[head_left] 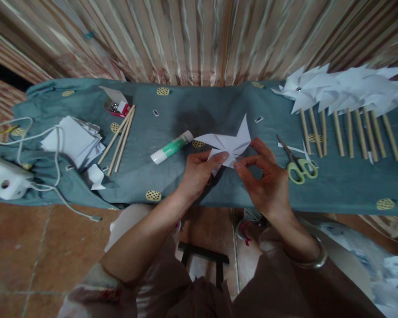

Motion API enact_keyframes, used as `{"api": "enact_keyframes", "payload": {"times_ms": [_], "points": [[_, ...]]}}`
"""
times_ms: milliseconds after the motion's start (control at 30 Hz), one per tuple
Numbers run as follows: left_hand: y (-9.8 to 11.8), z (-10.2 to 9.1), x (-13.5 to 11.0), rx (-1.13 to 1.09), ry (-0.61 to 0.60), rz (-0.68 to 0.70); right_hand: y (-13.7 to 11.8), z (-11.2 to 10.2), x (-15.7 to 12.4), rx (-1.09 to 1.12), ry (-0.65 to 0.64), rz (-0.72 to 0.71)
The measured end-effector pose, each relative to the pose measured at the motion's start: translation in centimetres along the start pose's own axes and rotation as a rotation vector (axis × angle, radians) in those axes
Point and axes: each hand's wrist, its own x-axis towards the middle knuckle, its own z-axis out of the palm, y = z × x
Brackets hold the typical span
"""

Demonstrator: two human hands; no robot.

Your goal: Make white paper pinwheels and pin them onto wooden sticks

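Note:
Between my hands, above the front part of the cloth-covered table, is a white paper pinwheel (230, 143) with pointed blades spread out. My left hand (199, 170) grips it, the thumb pressing near its centre and the fingers underneath. On the other side, my right hand (263, 174) pinches the pinwheel's lower right edge between thumb and fingertips. A glue stick (171, 147) with a green label lies left of my left hand. Green-handled scissors (300, 167) rest to the right of my right hand, beside thin paper strips.
Finished pinwheels (345, 88) on sticks lie in a row at the right. At the left are stacked paper squares (73, 139), wooden sticks (122, 140), an open small box (119, 106) of metal pieces, and a white device (6, 176) with cables. A curtain (199, 39) hangs behind the table.

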Motion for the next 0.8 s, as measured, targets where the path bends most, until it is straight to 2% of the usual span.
{"api": "enact_keyframes", "payload": {"times_ms": [433,633,733,800], "points": [[0.0,0.1,0.0,0.019,0.018,-0.008,-0.3,0.0,-0.1,0.004,-0.022,0.023],[0.2,0.0,0.3,-0.019,0.039,0.021,-0.6,-0.5,0.1,-0.01,-0.038,-0.013],[0.8,-0.5,0.8,-0.058,0.074,0.062,0.2,-1.5,1.0,0.013,0.006,0.005],[1.3,-0.9,1.2,-0.063,0.095,0.1,1.1,-2.4,1.7,0.068,0.083,0.011]]}}
